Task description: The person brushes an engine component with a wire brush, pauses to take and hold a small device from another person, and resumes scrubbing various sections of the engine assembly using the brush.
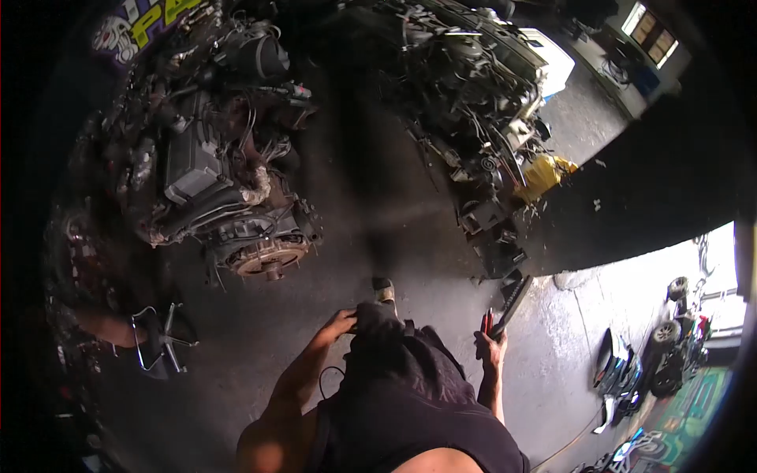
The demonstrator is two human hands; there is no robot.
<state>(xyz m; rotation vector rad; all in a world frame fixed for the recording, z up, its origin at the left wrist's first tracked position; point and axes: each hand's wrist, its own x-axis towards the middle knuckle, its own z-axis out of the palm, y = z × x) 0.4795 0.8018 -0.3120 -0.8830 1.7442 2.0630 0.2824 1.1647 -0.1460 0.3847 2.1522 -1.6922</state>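
My right hand (490, 347) is closed around a tool with red handles (488, 322), held upright beside my hip; its exact kind is too small to make out. A long dark bar-like piece (516, 303) shows just beyond that hand, and whether I also hold it is unclear. At my waist, my left hand (344, 322) has its fingers curled against my dark clothing (378, 327). What those fingers hold, if anything, is hidden.
A large engine (272, 256) sits among piled engines on the left. More engine parts (481, 102) and a yellow item (542, 177) line the right side. An upturned chair base (167, 340) lies left on the concrete floor (371, 213). Wheeled machinery (666, 347) stands far right.
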